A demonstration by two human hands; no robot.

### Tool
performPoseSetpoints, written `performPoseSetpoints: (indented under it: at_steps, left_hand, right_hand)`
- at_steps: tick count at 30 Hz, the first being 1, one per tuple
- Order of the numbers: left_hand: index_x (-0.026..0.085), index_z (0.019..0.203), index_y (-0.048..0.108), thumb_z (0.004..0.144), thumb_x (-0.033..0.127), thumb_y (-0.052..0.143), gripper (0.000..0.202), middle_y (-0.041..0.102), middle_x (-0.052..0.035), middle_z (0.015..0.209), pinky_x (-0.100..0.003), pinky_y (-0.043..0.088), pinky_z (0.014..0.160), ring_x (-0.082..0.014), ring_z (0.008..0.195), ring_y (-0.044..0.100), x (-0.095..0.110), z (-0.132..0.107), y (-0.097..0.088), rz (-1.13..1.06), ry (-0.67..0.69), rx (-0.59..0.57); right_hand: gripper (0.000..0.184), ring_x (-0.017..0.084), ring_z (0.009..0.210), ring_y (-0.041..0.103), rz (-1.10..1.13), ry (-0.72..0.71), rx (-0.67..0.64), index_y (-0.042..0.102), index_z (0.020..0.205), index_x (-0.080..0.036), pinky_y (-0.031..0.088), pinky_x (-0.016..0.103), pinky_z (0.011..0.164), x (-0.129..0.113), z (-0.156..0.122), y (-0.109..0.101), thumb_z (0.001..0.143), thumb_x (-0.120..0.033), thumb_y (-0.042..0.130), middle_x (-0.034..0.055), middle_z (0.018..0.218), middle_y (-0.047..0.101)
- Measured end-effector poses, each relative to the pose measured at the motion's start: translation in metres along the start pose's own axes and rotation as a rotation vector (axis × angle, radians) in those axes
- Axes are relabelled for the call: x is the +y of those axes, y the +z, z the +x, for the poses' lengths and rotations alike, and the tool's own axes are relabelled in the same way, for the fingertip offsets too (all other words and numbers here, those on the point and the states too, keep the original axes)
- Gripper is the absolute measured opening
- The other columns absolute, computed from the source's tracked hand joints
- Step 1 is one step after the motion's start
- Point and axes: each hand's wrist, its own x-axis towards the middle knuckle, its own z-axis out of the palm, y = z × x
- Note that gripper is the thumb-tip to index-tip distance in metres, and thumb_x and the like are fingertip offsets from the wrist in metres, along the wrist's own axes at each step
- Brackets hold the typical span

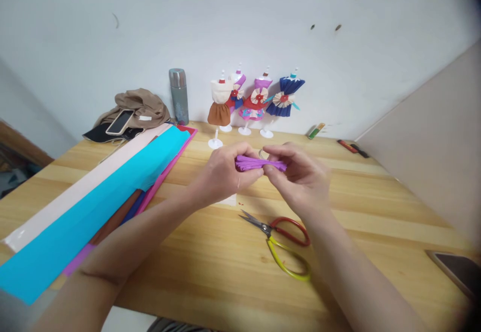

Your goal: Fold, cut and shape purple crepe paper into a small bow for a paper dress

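Observation:
A bundle of pleated purple crepe paper (pixel 248 163) is held level above the table, pinched in at its middle. My left hand (pixel 225 169) grips its left part between thumb and fingers. At the narrow middle, my right hand (pixel 296 176) pinches it with thumb and forefinger. A thin pale loop (pixel 261 153) shows by my right fingertips; whether it is wire or string I cannot make out. Below my hands lie scissors (pixel 266 229) with one red and one yellow handle, blades slightly apart. A small white piece of paper (pixel 229 200) rests on the table under my left hand.
Long strips of crepe paper (pixel 93 206) in several colours lie on the left. Small dress forms (pixel 259 96) in paper dresses stand at the back beside a thermos (pixel 179 96). A phone (pixel 120 122) lies on a cap and brown cloth (pixel 141 104). A green glue stick (pixel 316 131) lies back right.

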Motion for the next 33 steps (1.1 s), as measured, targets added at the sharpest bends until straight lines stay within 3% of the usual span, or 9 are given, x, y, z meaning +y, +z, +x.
performPoseSetpoints:
  at_steps: [9, 17, 24, 33]
  left_hand:
    - [0.016, 0.081, 0.061, 0.078, 0.018, 0.061, 0.004, 0.058, 0.0028, 0.068, -0.020, 0.039, 0.058, -0.0082, 0.061, 0.050, 0.004, -0.004, 0.006, 0.050, 0.024, 0.063]
    - [0.017, 0.080, 0.060, 0.076, 0.015, 0.058, 0.005, 0.053, 0.0067, 0.053, -0.019, 0.041, 0.047, -0.0071, 0.047, 0.052, 0.000, 0.000, 0.000, -0.178, -0.099, -0.052]
    - [0.015, 0.080, 0.058, 0.075, 0.013, 0.061, 0.006, 0.055, 0.0059, 0.048, -0.017, 0.045, 0.045, -0.0071, 0.044, 0.054, 0.007, 0.005, -0.008, -0.352, -0.231, -0.166]
    - [0.014, 0.079, 0.059, 0.074, 0.012, 0.061, 0.006, 0.058, 0.0051, 0.049, -0.016, 0.044, 0.045, -0.0064, 0.044, 0.055, 0.006, 0.008, -0.014, -0.452, -0.263, -0.251]
  right_hand:
    - [0.018, 0.018, 0.071, 0.057, 0.012, -0.016, 0.050, 0.070, 0.096, -0.028, 0.047, 0.034, 0.064, 0.000, -0.001, 0.003, 0.081, -0.019, 0.067, 0.0019, 0.079, 0.061]
    - [0.037, 0.020, 0.077, 0.062, 0.124, 0.117, -0.097, 0.063, 0.113, -0.026, 0.051, 0.036, 0.069, -0.001, 0.004, -0.003, 0.078, -0.033, 0.072, 0.0040, 0.089, 0.064]
    - [0.033, 0.017, 0.066, 0.060, 0.180, 0.248, -0.174, 0.063, 0.092, -0.024, 0.050, 0.033, 0.063, -0.004, 0.009, -0.008, 0.071, -0.045, 0.077, 0.0014, 0.077, 0.065]
    - [0.024, 0.014, 0.055, 0.054, 0.233, 0.221, -0.230, 0.065, 0.076, -0.024, 0.044, 0.031, 0.052, -0.002, 0.011, -0.017, 0.071, -0.043, 0.080, -0.0008, 0.065, 0.061]
